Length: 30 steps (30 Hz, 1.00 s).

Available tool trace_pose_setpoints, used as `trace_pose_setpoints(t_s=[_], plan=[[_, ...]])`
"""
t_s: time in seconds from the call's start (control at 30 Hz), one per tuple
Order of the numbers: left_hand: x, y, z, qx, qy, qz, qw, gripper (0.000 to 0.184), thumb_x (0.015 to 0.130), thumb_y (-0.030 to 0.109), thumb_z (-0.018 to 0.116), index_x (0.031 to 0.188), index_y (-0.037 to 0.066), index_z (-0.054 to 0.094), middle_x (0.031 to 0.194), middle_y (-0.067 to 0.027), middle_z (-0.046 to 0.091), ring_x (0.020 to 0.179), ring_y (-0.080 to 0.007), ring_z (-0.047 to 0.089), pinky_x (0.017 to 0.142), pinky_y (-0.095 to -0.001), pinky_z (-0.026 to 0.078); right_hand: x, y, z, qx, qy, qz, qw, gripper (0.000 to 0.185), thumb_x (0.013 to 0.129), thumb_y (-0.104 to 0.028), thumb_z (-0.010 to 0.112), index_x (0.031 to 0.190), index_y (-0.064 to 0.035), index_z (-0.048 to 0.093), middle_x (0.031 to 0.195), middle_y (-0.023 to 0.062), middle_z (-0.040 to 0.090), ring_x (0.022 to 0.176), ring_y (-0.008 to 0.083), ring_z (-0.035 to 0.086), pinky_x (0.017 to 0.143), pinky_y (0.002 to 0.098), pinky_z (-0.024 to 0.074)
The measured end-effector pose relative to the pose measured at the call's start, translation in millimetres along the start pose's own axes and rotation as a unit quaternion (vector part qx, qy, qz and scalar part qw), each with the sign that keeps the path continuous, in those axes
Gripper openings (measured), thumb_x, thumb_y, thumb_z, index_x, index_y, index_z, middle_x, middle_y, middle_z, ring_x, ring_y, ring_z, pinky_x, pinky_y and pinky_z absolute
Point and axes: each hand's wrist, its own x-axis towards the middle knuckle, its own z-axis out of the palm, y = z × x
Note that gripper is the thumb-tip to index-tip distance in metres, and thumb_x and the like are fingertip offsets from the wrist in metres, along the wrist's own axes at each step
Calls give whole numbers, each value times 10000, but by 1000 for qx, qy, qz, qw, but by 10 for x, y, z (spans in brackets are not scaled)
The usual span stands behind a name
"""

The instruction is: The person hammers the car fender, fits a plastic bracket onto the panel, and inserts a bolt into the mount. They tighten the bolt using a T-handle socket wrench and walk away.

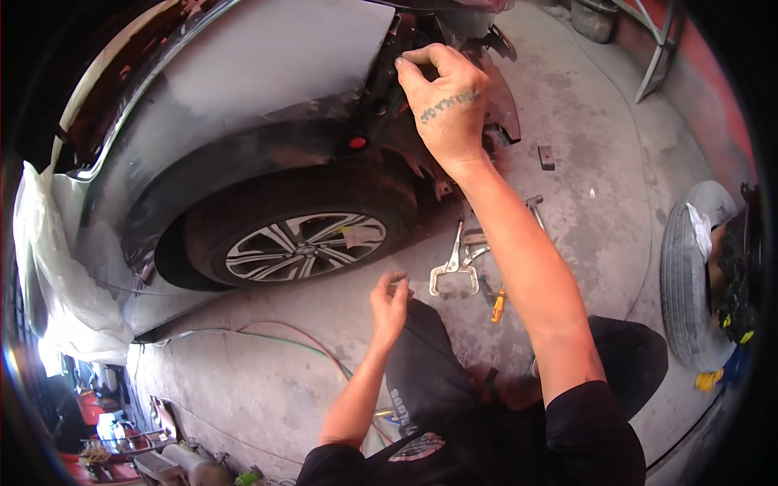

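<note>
My right hand [450, 109] is raised at the rear edge of the car's grey body panel [284, 61], by a dark bracket strip [387, 89]. Its thumb and forefinger meet in a pinch; anything between them is too small to make out. A red round reflector [357, 142] sits lower on the car, left of this hand. My left hand [390, 308] hovers above my knee, apart from the car, with its fingers curled in. Whatever it may hold is hidden. The nearest part of the car is the wheel [306, 247], with a black tyre and a spoked rim.
On the concrete floor lie a C-clamp locking plier [454, 279], a yellow-handled screwdriver [498, 305] and a dark block [546, 158]. A loose tyre [685, 283] stands at the right. Hoses [304, 338] cross the floor at left. Plastic sheeting [69, 259] hangs on the car.
</note>
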Motion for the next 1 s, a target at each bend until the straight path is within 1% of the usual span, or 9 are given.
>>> trace_pose_setpoints(t_s=[0.2,0.3,0.4,0.47,0.5,0.6,0.63,0.73,1.0], plan=[[-162,-178,-115,66,27,34,997,239,977,116,620,1166,-14,686,799,-100,708,751,-158,677,697,-313,533,15,-85,35,-46,-6,25,999,96,804,-49,738,759,17,685,738,154,678,656,306,679,622,394,522],[-252,-415,-73,47,15,10,999,219,971,111,614,1125,-16,704,869,-131,717,813,-193,684,755,-331,534,31,-101,43,-55,-7,39,998,100,799,-56,730,754,17,680,742,161,681,664,319,680,632,404,526],[-319,-623,-51,117,38,83,989,210,934,92,626,1076,-31,720,876,-181,740,829,-270,715,789,-384,546,25,-128,67,-73,-1,31,997,102,793,-58,727,752,19,674,749,169,686,669,327,682,637,408,529],[-304,-646,-29,113,45,107,987,198,929,78,610,1053,-27,722,951,-200,722,872,-316,698,815,-401,537,57,-117,70,-86,-2,29,996,105,792,-63,727,755,20,673,751,175,690,670,328,685,640,408,531],[-309,-653,-28,113,49,117,985,193,926,71,602,1042,-25,724,988,-209,714,894,-339,690,828,-409,532,62,-129,62,-89,-8,37,995,109,793,-67,728,757,20,675,751,178,692,670,327,687,642,407,533],[-254,-685,14,150,54,126,979,191,916,67,602,1031,-18,727,1001,-222,710,918,-374,684,855,-425,528,63,-197,51,-87,-27,89,992,117,799,-79,729,761,20,678,745,186,696,670,322,695,648,401,537],[-242,-693,22,150,49,126,979,189,915,70,604,1029,-18,727,1002,-223,709,925,-377,683,862,-427,526,77,-233,41,-85,-32,110,990,120,802,-82,728,762,20,679,743,188,697,671,320,698,651,399,539],[-206,-698,49,143,34,124,981,184,915,75,608,1022,-15,728,1003,-223,708,940,-384,681,876,-431,522,86,-259,23,-104,-43,112,987,122,816,-84,723,769,21,684,740,189,701,671,316,704,655,395,542],[-183,-656,142,145,11,127,981,182,921,81,607,1021,-12,728,1006,-220,710,949,-394,681,877,-436,521,47,-145,9,-92,-41,29,994,96,851,-75,705,834,19,719,815,179,708,754,345,704,700,411,545]])
